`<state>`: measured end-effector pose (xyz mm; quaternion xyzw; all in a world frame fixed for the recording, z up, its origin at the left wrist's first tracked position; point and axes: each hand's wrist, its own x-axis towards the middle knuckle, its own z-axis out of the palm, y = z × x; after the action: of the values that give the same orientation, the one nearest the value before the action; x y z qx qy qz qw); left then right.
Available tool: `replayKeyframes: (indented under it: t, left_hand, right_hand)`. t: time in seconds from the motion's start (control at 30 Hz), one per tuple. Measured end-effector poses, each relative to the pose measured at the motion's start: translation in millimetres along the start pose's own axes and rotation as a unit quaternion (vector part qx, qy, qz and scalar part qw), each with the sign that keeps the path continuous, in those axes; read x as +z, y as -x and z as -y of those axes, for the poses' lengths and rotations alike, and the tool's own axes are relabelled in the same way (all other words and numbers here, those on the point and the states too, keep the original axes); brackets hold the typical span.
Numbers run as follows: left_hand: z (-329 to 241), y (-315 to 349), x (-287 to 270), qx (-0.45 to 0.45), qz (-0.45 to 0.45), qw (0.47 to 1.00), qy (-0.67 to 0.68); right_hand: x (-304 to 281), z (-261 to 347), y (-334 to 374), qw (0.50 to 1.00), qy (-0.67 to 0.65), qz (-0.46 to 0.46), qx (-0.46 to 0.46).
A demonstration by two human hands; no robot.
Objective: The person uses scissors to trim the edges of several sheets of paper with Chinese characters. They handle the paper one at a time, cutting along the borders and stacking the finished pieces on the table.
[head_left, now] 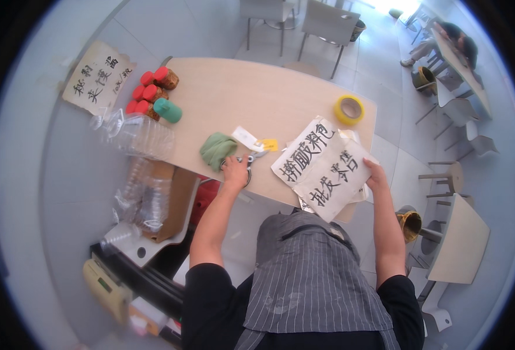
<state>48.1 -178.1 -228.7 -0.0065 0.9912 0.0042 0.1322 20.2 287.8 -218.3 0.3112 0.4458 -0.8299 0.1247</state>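
Note:
My left hand (235, 171) is closed around the dark handles of a pair of scissors (259, 154), whose blades point right across the table near its front edge. A bunched green cloth (216, 150) lies just beyond that hand. With my right hand (375, 176) I grip the right edge of a white sign sheet (327, 166) bearing large black brush writing. The sheet lies slanted at the table's front right, over other pale pieces that show at its edges. Between scissors and cloth are a white slip (246, 138) and a small yellow card (268, 144).
A yellow tape roll (338, 111) sits at the right of the pale table (240, 87). Red-lidded jars (165, 77), a green-capped container (168, 110) and clear plastic containers (152, 137) stand at the left. Chairs (329, 23) are beyond; a person (459, 44) sits far right.

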Motion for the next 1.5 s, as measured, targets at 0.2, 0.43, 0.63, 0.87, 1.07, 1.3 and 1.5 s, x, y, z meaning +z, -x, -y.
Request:
replayKeyframes:
  t: [0.2, 0.43, 0.63, 0.87, 1.07, 1.3, 1.5]
  left_hand:
    - [-6, -23, -19, -0.070, 0.208, 0.975, -0.043]
    - [-2, -48, -11, 0.030, -0.081, 0.991, 0.097]
    - [8, -66, 0, 0.035, -0.032, 0.995, 0.090]
    - [3, -69, -15, 0.077, -0.097, 0.991, 0.051]
    - [-1, -64, -23, 0.095, -0.104, 0.990, -0.015]
    - [-14, -66, -47, 0.082, -0.024, 0.994, -0.072]
    - [-16, -66, -46, 0.064, -0.038, 0.990, -0.123]
  right_hand:
    - [-20, -36, -10, 0.994, 0.019, -0.094, -0.055]
    - [-28, -56, -9, 0.983, 0.087, -0.126, -0.100]
    - [-18, -62, 5, 0.972, 0.126, -0.180, -0.079]
    - [-40, -70, 0, 0.983, 0.130, -0.118, -0.044]
    - [-32, -75, 2, 0.973, 0.134, -0.178, -0.052]
    - [-31, -66, 12, 0.981, 0.120, -0.147, -0.046]
    - [-27, -65, 14, 0.980, 0.120, -0.154, -0.045]
